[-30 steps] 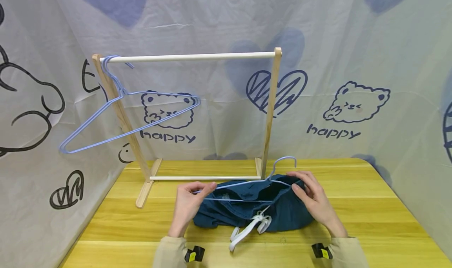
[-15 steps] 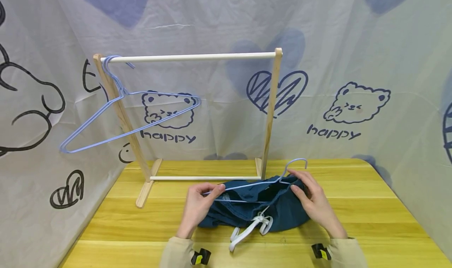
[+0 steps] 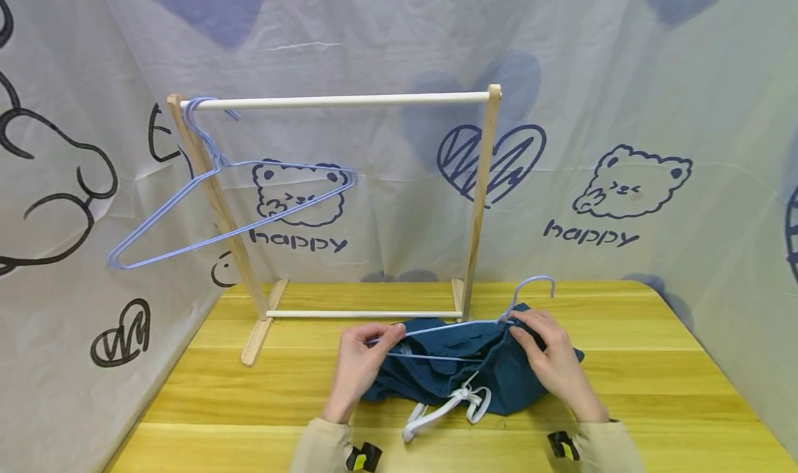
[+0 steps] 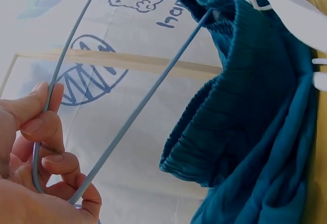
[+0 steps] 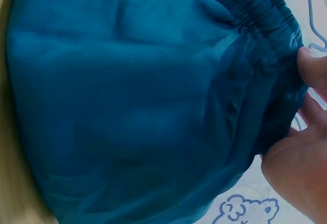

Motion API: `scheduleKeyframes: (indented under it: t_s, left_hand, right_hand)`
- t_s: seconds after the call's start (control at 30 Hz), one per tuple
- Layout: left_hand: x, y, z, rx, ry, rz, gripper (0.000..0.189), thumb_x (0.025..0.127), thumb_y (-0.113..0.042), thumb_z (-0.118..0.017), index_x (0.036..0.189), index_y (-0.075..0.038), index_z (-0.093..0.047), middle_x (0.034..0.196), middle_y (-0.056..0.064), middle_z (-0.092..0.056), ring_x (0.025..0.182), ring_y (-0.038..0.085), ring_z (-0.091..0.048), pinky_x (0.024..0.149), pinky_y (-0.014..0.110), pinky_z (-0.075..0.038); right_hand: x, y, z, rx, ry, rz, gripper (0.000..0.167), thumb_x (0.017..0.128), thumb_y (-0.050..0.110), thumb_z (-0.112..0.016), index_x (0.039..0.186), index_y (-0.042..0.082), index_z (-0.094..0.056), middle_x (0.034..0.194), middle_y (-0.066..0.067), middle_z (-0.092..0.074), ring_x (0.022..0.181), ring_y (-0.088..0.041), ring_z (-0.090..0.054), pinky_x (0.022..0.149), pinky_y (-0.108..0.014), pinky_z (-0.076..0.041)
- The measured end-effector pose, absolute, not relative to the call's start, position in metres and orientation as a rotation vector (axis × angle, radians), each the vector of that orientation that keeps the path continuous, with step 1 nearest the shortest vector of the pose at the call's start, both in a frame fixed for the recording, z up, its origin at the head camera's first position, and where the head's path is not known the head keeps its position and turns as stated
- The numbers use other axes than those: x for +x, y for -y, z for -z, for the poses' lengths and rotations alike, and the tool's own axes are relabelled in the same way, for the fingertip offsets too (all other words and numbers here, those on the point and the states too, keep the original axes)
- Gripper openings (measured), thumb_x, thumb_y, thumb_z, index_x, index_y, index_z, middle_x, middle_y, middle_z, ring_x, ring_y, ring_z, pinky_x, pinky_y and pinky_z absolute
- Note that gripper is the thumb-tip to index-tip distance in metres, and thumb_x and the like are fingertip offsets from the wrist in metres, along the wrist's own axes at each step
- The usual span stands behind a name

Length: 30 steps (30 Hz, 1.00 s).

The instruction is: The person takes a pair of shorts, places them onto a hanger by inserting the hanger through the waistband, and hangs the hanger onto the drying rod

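Dark teal shorts (image 3: pixel 517 386) with a gathered elastic waistband lie bunched on the table, their white drawstring (image 3: pixel 463 394) tied in a bow at the front. A light blue wire hanger (image 3: pixel 449 327) runs across the waist opening, its right end hidden inside the cloth and its hook rising at the right. My left hand (image 3: pixel 361 366) grips the hanger's left corner, which stays outside the waistband; the left wrist view shows fingers curled round the wire (image 4: pixel 148 96). At the other side my right hand (image 3: pixel 555 359) pinches the waistband between thumb and fingers, close by the hanger's neck.
Behind the shorts stands a wooden rack with a white top rod (image 3: pixel 343 102) and a lower rod (image 3: pixel 361 314). Several blue hangers (image 3: pixel 215 161) hang at its left end. A printed cloth backdrop (image 3: pixel 623 78) surrounds the wooden table (image 3: pixel 673 390).
My left hand has moved right with the hanger, so its hook sits further right and more of it is inside the shorts. The right hand has drawn the waistband over the hanger's right arm.
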<state>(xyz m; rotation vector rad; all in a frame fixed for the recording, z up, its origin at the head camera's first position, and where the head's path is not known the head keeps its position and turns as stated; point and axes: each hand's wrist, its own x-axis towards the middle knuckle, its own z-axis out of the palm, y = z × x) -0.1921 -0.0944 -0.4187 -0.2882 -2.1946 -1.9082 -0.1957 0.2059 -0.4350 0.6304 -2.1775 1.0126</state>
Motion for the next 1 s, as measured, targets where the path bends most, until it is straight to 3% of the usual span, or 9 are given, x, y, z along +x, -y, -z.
scheduleKeyframes:
  t_s: [0.1,0.23,0.33,0.47,0.6,0.77,0.87,1.0]
  left_hand:
    - [-0.193,0.095,0.419,-0.305,2.203,1.892,0.017,0.092,-0.014,-0.072,0.095,0.002,-0.078,0.09,0.018,-0.077,0.08,0.0,-0.068,0.076,0.019,-0.052]
    - [-0.195,0.1,0.417,-0.318,2.186,1.927,0.025,0.101,-0.016,-0.061,0.117,0.001,-0.07,0.084,0.019,-0.071,0.077,0.005,-0.064,0.077,0.018,-0.049]
    - [-0.198,0.106,0.417,-0.282,2.126,2.01,0.037,0.109,-0.021,-0.043,0.134,0.002,-0.057,0.094,0.021,-0.069,0.084,0.005,-0.067,0.085,0.019,-0.051]
    - [-0.202,0.112,0.421,-0.198,2.054,2.093,0.043,0.112,-0.022,-0.027,0.14,0.004,-0.046,0.112,0.026,-0.068,0.092,0.002,-0.068,0.091,0.023,-0.053]
    - [-0.203,0.114,0.429,-0.263,2.154,1.967,0.032,0.108,-0.006,-0.04,0.137,0.001,-0.051,0.113,0.026,-0.07,0.096,0.011,-0.071,0.09,0.026,-0.055]
    - [-0.204,0.112,0.442,-0.544,2.387,1.373,0.03,0.094,0.005,-0.063,0.122,-0.005,-0.065,0.11,0.015,-0.075,0.103,0.028,-0.072,0.09,0.037,-0.056]
    - [-0.205,0.112,0.448,-0.662,2.421,0.952,0.033,0.085,0.006,-0.072,0.114,-0.009,-0.07,0.111,0.007,-0.075,0.105,0.027,-0.071,0.09,0.042,-0.055]
    - [-0.205,0.112,0.451,-0.779,2.413,0.651,0.037,0.078,0.007,-0.078,0.109,-0.012,-0.073,0.118,0.005,-0.073,0.118,0.029,-0.065,0.1,0.045,-0.05]
  right_hand:
    - [-0.195,-0.206,0.435,0.645,2.172,-1.063,0.025,0.09,-0.01,-0.064,0.111,0.003,-0.072,0.101,-0.009,-0.073,0.101,-0.003,-0.062,0.092,-0.006,-0.041]
    - [-0.195,-0.206,0.434,0.665,2.132,-1.121,0.026,0.092,-0.011,-0.062,0.11,0.004,-0.072,0.1,-0.01,-0.072,0.101,0.003,-0.062,0.092,-0.005,-0.042]
    - [-0.196,-0.205,0.434,0.653,2.068,-1.176,0.028,0.09,-0.016,-0.06,0.109,0.001,-0.072,0.099,-0.014,-0.072,0.103,0.009,-0.06,0.094,-0.005,-0.042]
    - [-0.198,-0.205,0.433,0.599,1.993,-1.252,0.029,0.088,-0.019,-0.059,0.107,-0.001,-0.072,0.097,-0.016,-0.071,0.104,0.012,-0.06,0.094,-0.006,-0.043]
    - [-0.198,-0.206,0.432,0.553,1.994,-1.277,0.027,0.091,-0.017,-0.058,0.107,-0.001,-0.072,0.096,-0.016,-0.071,0.102,0.011,-0.061,0.093,-0.006,-0.043]
    - [-0.197,-0.207,0.431,0.546,2.008,-1.278,0.027,0.092,-0.016,-0.057,0.108,0.0,-0.072,0.098,-0.019,-0.07,0.103,0.011,-0.061,0.093,-0.006,-0.043]
    - [-0.196,-0.207,0.43,0.544,2.004,-1.28,0.027,0.092,-0.016,-0.057,0.108,-0.001,-0.072,0.098,-0.019,-0.07,0.104,0.012,-0.06,0.094,-0.006,-0.043]
    - [-0.196,-0.207,0.43,0.535,2.005,-1.281,0.026,0.092,-0.016,-0.057,0.107,-0.001,-0.072,0.098,-0.019,-0.07,0.104,0.012,-0.06,0.094,-0.006,-0.043]
